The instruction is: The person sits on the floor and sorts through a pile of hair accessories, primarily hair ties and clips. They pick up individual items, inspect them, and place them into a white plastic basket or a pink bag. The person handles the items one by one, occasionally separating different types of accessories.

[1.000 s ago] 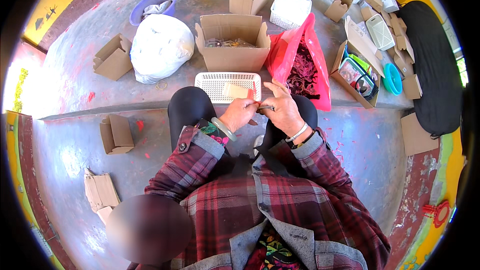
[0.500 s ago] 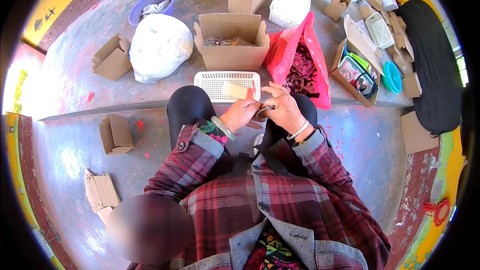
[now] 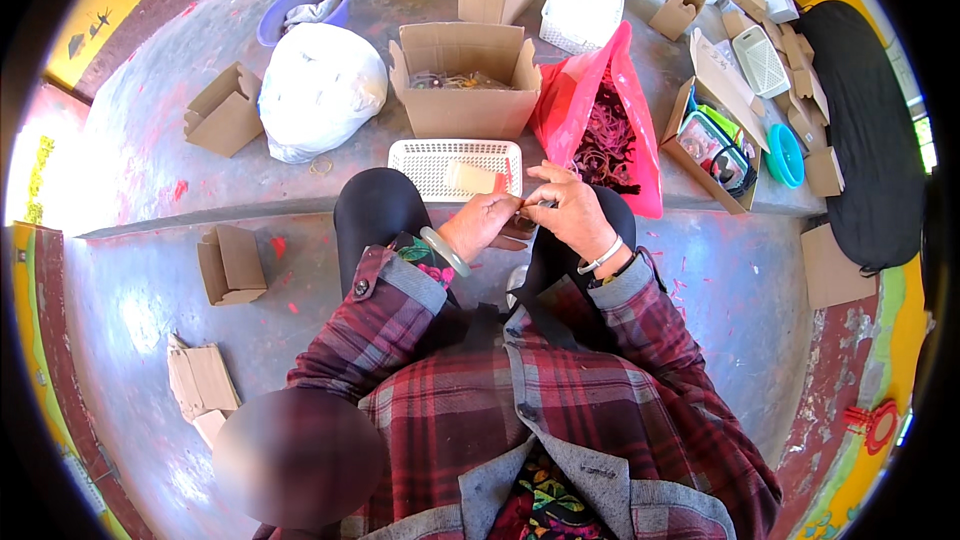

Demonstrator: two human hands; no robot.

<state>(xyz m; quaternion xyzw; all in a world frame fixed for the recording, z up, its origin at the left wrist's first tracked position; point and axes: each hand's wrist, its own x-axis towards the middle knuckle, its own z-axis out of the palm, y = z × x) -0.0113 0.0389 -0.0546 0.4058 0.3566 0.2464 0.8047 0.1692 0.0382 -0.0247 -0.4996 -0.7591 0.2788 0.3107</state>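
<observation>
My left hand [image 3: 482, 225] and my right hand [image 3: 573, 220] meet between my knees. Both have their fingertips pinched together on something small and dark, mostly hidden by the fingers; its kind cannot be made out. Some of my right hand's other fingers stick out loosely. Just beyond the hands is a shallow white plastic basket [image 3: 410, 168], holding a cream-coloured piece with a red end [image 3: 472, 177]. To the right of it, a bright pink-red plastic bag [image 3: 645, 140] gapes around a heap of dark and pink loops or bands [image 3: 606, 150].
A cardboard box [image 3: 470, 115] with clear-wrapped items stands behind the basket, beside a full white sack [image 3: 322, 90]. A purple basin [image 3: 340, 15] is far left. An open carton [image 3: 730, 195] and a turquoise basin [image 3: 786, 155] are at right. A step edge [image 3: 200, 227] crosses the floor.
My right hand's fingers have curled and shifted slightly at the pinch, and the small dark thing is now more hidden. My left hand has barely moved.
</observation>
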